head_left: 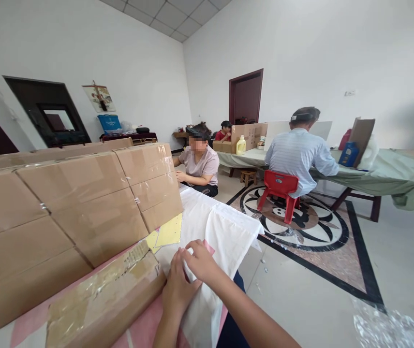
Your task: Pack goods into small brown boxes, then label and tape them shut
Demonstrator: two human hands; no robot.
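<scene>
Object (189, 273), white and mostly hidden, is held between left hand (177, 280) and right hand (200, 261) | fingers are curled nearly closed on it, apparently so it is steadied from both sides | held low over cloth (225, 227), beside taped box (101, 297); stacked boxes (87, 198) are set behind, perhaps as a screen

I stood in what appeared to be a household hall arranged as a shared workroom. Domestic indicators were a circular black-and-white floor medallion (316, 217) set among pale glossy floor tiles (287, 290), a painted hanging scroll (94, 98) on a white plain wall (134, 63), and a doorway (246, 96) framed in dark red. Work indicators were a long wooden-legged table (388, 166) draped in pale green cloth (406, 195), a low red plastic chair (280, 182), taped brown cardboard boxes (80, 179), and people (294, 150) seated at separate positions.
</scene>
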